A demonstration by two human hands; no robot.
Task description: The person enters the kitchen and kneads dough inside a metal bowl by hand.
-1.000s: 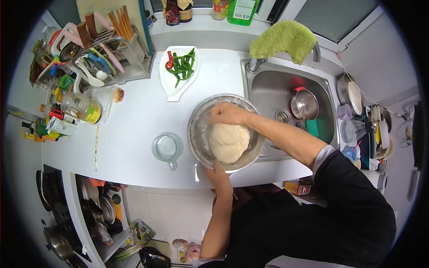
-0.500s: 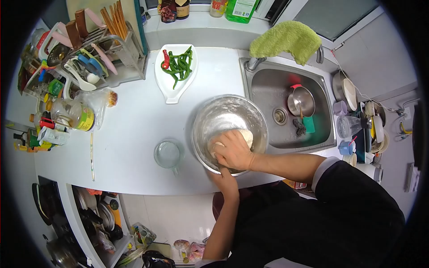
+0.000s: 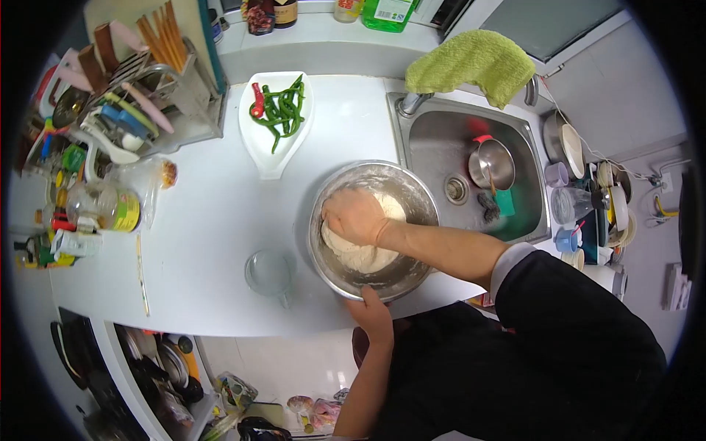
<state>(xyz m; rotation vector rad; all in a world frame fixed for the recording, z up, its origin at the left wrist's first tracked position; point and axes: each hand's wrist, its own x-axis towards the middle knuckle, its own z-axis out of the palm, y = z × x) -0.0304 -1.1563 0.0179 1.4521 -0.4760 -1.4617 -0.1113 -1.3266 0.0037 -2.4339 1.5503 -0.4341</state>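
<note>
The dough [image 3: 360, 255] lies in the metal bowl [image 3: 418, 253], which sits on the desk [image 3: 195, 228] near its front edge, just left of the sink [image 3: 447, 131]. The right hand [image 3: 354, 216] is on top of the dough, toward its far left part, with the fingers bent down over it; whether that grip is clenched or only pressing, I cannot tell (the hand is slightly blurred). The left hand [image 3: 371, 317] has its grip on the bowl at the near rim, thumb up on the edge and the other fingers mostly hidden below. Pale smears coat the bowl's inner wall.

Left of the bowl, apart from it, stands a clear glass mug [image 3: 268, 273], handle toward the front edge. Farther back is a white plate [image 3: 272, 166] of green peppers [image 3: 288, 110], with one red pepper [image 3: 257, 101] on their left. A thin stick [image 3: 142, 275] lies well to the left, lengthwise from back to front. In the sink are a small pot [image 3: 493, 165] and a green pad [image 3: 505, 203]; a green towel [image 3: 471, 67] hangs over the tap [image 3: 413, 104].
</note>
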